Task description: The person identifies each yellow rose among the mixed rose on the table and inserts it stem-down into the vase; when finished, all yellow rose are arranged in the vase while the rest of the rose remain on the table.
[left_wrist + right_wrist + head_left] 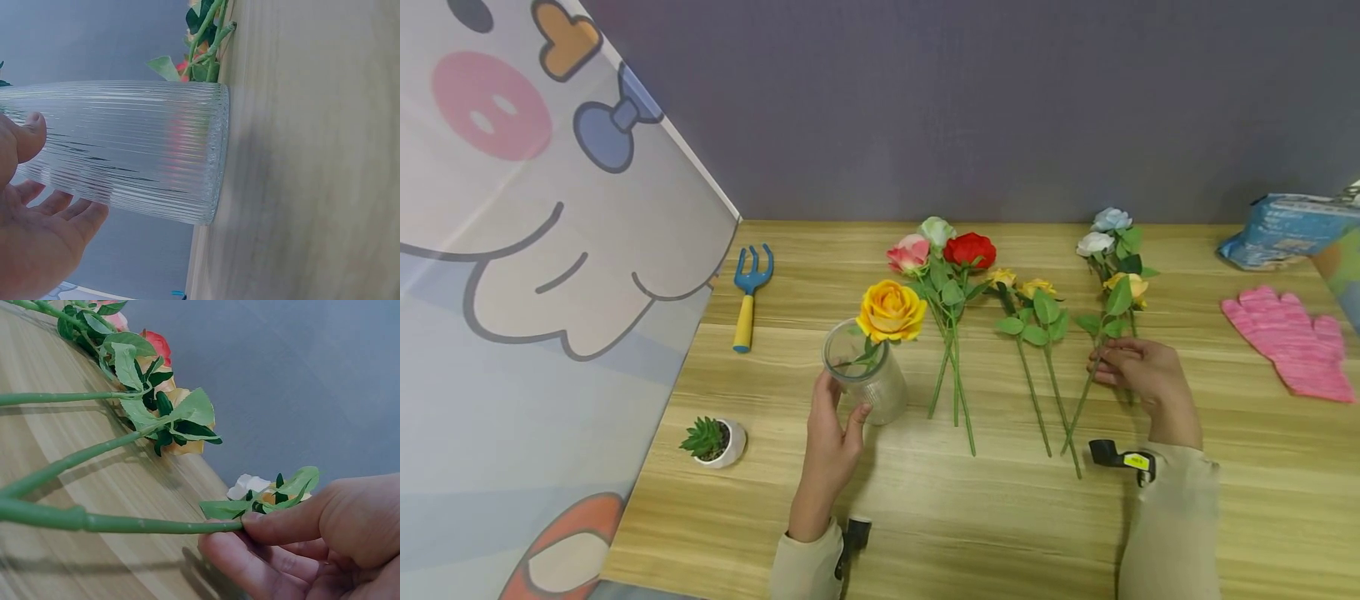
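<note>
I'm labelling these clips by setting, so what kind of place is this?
Probably an indoor craft or hobby table set up for flower arranging: a wooden table with loose roses, a ribbed glass vase, and a small garden fork.

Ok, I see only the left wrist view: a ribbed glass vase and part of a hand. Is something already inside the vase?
Observer: Yes. In the head view the glass vase holds one yellow rose, and the left hand grips the vase's side.
Operator: And what does the other hand do?
Observer: The right hand pinches a green stem between thumb and fingers; the right wrist view shows it plainly.
Operator: Which flowers are on that stem?
Observer: In the head view it leads up to the white and pale blue blooms at the far right of the row.
</note>
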Demonstrator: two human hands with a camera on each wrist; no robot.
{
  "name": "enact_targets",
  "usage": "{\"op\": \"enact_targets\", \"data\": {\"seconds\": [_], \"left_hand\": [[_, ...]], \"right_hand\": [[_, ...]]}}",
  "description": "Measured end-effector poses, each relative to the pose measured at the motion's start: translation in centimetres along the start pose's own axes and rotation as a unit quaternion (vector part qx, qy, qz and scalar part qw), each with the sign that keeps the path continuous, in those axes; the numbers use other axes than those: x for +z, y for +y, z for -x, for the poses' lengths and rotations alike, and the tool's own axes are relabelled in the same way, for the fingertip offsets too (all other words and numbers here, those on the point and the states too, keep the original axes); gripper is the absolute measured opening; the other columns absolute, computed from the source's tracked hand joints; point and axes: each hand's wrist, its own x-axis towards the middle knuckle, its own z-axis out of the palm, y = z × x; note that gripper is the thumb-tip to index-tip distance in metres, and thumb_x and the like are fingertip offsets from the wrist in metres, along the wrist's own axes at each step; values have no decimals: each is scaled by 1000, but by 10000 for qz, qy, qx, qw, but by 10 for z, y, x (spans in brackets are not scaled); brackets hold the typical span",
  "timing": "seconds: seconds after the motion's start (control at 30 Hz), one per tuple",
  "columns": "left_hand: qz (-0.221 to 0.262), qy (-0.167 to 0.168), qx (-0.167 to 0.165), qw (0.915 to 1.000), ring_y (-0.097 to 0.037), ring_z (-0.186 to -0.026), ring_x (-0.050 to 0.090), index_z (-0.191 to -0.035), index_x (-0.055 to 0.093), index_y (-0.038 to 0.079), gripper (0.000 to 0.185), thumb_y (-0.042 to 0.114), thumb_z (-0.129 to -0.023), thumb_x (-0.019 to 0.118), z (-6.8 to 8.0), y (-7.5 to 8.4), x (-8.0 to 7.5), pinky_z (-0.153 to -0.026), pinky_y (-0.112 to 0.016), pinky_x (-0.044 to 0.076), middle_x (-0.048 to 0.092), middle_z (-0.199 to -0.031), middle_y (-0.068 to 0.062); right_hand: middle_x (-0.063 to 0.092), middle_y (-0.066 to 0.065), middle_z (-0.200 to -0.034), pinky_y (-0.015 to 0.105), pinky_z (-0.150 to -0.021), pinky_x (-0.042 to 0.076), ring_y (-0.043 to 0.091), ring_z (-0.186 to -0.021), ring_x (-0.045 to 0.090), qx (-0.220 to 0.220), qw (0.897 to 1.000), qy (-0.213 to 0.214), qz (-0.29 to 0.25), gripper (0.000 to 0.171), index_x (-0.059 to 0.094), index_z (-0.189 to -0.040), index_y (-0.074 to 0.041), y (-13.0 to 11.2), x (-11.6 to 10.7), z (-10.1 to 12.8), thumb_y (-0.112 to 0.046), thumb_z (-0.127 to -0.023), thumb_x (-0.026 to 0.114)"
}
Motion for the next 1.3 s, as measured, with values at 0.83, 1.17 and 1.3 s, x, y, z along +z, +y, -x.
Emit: {"op": "enact_targets", "data": {"seconds": [0.83,1.17,1.3], "left_hand": [[-97,-114,-118,9998,-49,-142,42,-154,24,-9,71,-9,-96,64,1,1,-1,-115,-63,37,38,-153,-31],[-62,-139,-141,9998,-48,-143,42,-154,24,-8,70,-9,-96,64,1,0,-1,-117,-61,35,37,-154,-30],[22,-158,-185,9997,-45,-144,42,-154,25,-8,70,-7,-96,64,1,1,-2,-118,-58,35,38,-153,-29]], "right_hand": [[77,1,-79,27,-62,64,15,-67,76,-484,9817,253,-1826,13,54,-109,-1,1,0,1,9,-101,53],[75,10,-79,29,-64,64,18,-68,76,-841,9596,373,-2658,24,68,-94,-5,0,0,3,11,-100,52],[75,12,-78,28,-64,64,19,-69,76,-1057,9470,439,-3001,21,70,-93,-1,0,1,4,11,-100,54]]}}
